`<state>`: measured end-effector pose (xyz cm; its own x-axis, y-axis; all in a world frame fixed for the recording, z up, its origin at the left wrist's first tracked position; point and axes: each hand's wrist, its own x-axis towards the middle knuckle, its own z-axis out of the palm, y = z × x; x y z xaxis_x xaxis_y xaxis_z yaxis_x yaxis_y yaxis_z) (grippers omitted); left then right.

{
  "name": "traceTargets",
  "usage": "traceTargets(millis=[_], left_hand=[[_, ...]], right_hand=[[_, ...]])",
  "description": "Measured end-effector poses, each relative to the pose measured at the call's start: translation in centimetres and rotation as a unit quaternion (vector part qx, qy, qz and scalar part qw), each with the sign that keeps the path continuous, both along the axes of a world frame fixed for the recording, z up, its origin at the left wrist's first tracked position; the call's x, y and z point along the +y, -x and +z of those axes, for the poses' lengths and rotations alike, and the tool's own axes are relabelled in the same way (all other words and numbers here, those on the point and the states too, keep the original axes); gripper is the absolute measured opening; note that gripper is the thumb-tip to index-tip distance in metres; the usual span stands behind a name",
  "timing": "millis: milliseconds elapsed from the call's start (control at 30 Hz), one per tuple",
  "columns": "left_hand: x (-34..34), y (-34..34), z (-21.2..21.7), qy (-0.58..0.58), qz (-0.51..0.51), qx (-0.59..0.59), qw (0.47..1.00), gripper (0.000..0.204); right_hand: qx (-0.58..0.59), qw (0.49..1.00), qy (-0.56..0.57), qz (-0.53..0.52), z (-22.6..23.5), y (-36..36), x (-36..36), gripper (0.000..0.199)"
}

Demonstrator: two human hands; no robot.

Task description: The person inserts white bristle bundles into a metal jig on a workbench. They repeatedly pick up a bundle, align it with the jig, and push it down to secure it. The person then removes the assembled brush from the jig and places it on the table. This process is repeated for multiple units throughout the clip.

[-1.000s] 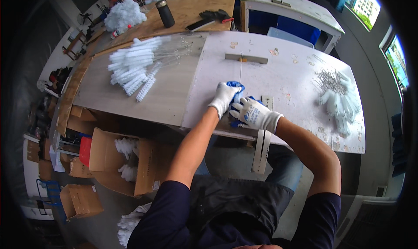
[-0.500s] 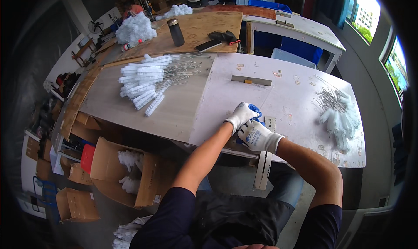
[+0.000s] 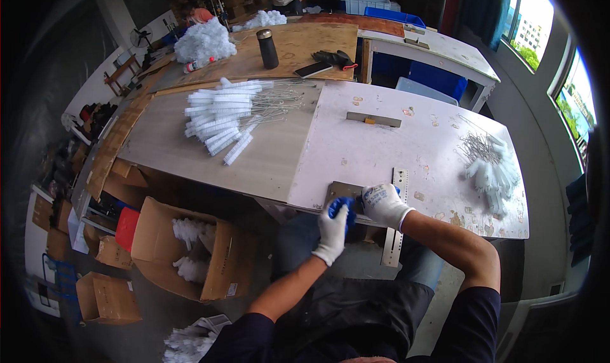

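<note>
Grey metal plate point(image 3: 344, 192) at the white worktable's point(image 3: 406, 147) near edge is steadied by the white-gloved right hand point(image 3: 383, 203), fingers curled on it, while the left hand point(image 3: 335, 226) hovers beside, grip unclear.

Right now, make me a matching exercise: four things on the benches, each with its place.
Things:
1. brush pile
2. flask
3. metal plate
4. black gloves

Places:
A. at the near edge, by the gloved hands
B. upright on the brown board
C. spread on the grey bench, left of the white one
D. lying right of the phone

Pairs: 1-C, 2-B, 3-A, 4-D
</note>
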<state>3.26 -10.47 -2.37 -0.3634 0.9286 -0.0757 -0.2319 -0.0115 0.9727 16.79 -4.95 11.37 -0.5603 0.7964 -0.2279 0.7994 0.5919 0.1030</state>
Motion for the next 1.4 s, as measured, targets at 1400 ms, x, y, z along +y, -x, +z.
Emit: traceTargets(millis=[1400], left_hand=[[-1.8, 8.1, 9.9, -0.25, -0.058, 0.573, 0.778, 0.035]], right_hand=[[0.047, 0.996, 0.041, -0.06, -3.2, -1.4, 0.6, 0.046]])
